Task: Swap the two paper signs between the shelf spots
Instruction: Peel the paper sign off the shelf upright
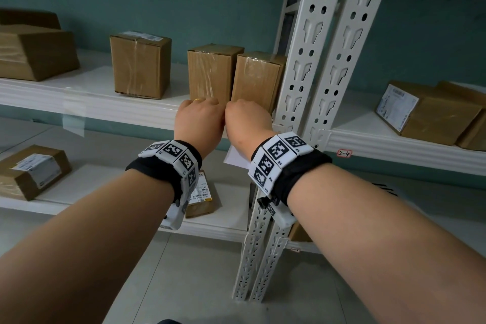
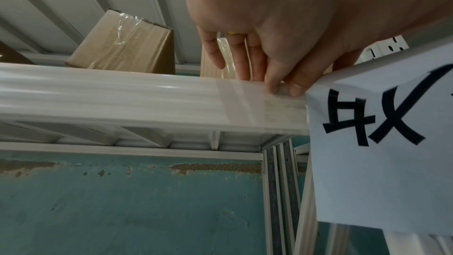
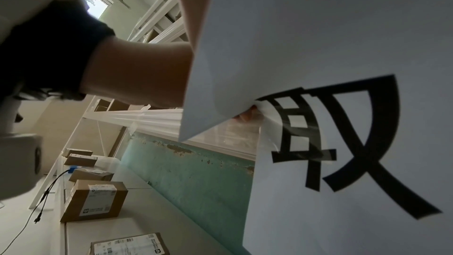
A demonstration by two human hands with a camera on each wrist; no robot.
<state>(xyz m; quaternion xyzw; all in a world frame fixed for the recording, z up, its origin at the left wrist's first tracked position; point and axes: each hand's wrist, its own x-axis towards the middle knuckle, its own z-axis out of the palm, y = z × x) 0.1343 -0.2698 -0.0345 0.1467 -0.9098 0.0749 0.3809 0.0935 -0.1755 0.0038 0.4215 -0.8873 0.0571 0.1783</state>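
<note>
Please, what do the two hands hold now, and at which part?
The left hand pinches the clear tape at the paper sign's top corner on the shelf edge. The right hand is at the sign's top; its hold is hidden.

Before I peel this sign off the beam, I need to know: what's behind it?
The shelf beam and clear tape run up to the paper sign; everything directly behind it is covered.

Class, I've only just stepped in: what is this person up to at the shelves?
A person is working a white paper sign, printed with a large black character, at the front edge of the upper shelf. The left hand pinches clear tape at the sign's top corner. The right hand is alongside, its grip hidden. Cardboard boxes stand behind.
</note>
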